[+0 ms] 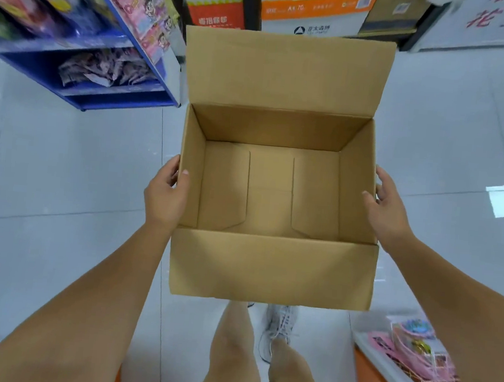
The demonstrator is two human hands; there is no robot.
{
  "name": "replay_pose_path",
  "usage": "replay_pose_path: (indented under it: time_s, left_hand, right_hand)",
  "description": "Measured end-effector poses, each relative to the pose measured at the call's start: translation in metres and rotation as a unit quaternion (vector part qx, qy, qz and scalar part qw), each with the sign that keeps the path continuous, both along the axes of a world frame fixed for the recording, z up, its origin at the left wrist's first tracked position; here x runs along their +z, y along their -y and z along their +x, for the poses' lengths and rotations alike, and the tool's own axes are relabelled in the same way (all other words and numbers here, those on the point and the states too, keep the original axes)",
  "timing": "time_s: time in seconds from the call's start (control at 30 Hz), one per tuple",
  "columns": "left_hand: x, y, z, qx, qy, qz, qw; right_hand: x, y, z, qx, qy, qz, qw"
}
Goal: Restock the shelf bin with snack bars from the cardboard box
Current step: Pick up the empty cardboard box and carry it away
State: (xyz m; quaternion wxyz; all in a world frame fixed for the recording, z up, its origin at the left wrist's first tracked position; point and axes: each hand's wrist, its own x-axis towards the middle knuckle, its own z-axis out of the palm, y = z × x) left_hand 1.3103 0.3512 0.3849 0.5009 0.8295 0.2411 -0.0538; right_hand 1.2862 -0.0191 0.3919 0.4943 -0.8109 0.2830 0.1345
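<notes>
Left hand (165,191) and right hand (388,209) grip opposite walls of one open cardboard box (271,268)

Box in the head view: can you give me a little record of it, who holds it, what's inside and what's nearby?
box: open cardboard, held above the floor
contents: none seen, bare bottom
left hand: grips left wall, thumb inside
right hand: grips right wall, thumb inside
shelf: blue, far left, packets in it
behind: stacked cartons
</notes>
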Motion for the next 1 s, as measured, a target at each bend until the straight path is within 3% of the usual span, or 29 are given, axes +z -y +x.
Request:
replay_pose_path:
  time_s: [0.53, 1.0]
  left_hand:
    - [-0.038, 0.018, 0.220, -0.039, -0.028, 0.018, 0.999]
    - [-0.086, -0.018, 0.382, 0.046, -0.035, 0.005, 0.998]
  right_hand:
    - [-0.028, 0.014, 0.190, -0.048, -0.025, -0.010, 0.998]
    - [-0.086, -0.019, 0.402, 0.013, -0.047, 0.014, 0.999]
